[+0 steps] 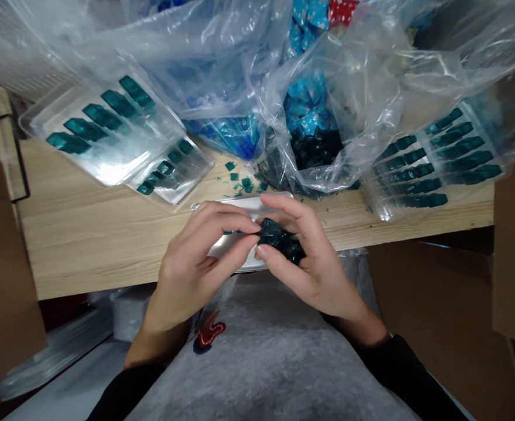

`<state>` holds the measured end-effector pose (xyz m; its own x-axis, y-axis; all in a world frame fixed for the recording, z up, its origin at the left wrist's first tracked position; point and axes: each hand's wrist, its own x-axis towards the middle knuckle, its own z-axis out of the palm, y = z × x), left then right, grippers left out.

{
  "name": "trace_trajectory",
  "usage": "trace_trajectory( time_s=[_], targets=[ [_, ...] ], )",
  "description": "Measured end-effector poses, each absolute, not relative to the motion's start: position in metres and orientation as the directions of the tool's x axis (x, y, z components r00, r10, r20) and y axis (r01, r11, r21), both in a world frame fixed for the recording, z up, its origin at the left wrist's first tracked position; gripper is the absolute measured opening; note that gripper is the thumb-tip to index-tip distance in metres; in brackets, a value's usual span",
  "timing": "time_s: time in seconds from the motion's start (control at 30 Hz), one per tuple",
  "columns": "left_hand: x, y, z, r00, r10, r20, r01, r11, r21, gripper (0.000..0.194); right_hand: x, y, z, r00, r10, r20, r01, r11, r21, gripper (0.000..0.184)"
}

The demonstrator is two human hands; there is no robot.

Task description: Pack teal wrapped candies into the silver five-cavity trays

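Note:
My left hand [211, 248] is closed in a pinch, thumb and forefinger together at the edge of a dark green glossy piece [271, 229]. My right hand [307, 257] curls around several of these dark green pieces [290, 248], thumb and fingers bent over them. Both hands meet above a clear plastic tray [244, 264] at the table's front edge. The hands hide most of that tray, though a bit of green shows in it beside my left fingers. Exactly what the pieces are is hard to make out.
Clear trays with rows of elongated teal pieces lie left [121, 131] and right [432, 158]. Behind my hands, an open plastic bag [327, 169] holds dark pieces and blue wrappers. Small green squares [246, 184] are scattered on the wooden table [86, 228]. Cardboard [441, 292] stands at right.

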<state>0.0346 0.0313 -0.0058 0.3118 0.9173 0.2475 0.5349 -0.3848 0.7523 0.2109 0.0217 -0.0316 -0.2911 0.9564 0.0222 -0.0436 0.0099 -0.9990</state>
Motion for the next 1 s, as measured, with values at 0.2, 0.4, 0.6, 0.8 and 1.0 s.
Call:
trace_trajectory(
  time_s=[0.2, 0.4, 0.6, 0.8, 1.0],
  targets=[
    [0.032, 0.027, -0.006, 0.295, 0.933, 0.206, 0.481, -0.331, 0.812, 0.011, 0.209, 0.021, -0.028, -0.195, 0.981, -0.024, -0.042, -0.033, -0.999, 0.015],
    [0.031, 0.031, -0.006, 0.293, 0.935, 0.199, 0.378, -0.305, 0.874, 0.017, 0.213, 0.024, -0.026, -0.22, 0.967, 0.128, -0.018, 0.128, -0.992, 0.022],
    [0.029, 0.031, -0.006, 0.301, 0.93, 0.209, 0.312, -0.304, 0.9, 0.012, 0.211, 0.025, -0.027, -0.259, 0.956, 0.136, -0.135, 0.104, -0.985, 0.016],
    [0.026, 0.032, -0.007, 0.301, 0.93, 0.21, 0.267, -0.294, 0.918, 0.015, 0.207, 0.022, -0.023, -0.13, 0.988, 0.085, -0.051, 0.078, -0.996, 0.017],
    [0.021, 0.033, -0.011, 0.313, 0.931, 0.186, 0.235, -0.266, 0.935, 0.009, 0.208, 0.028, -0.029, -0.275, 0.961, 0.03, -0.312, -0.059, -0.948, 0.01]
  ],
)
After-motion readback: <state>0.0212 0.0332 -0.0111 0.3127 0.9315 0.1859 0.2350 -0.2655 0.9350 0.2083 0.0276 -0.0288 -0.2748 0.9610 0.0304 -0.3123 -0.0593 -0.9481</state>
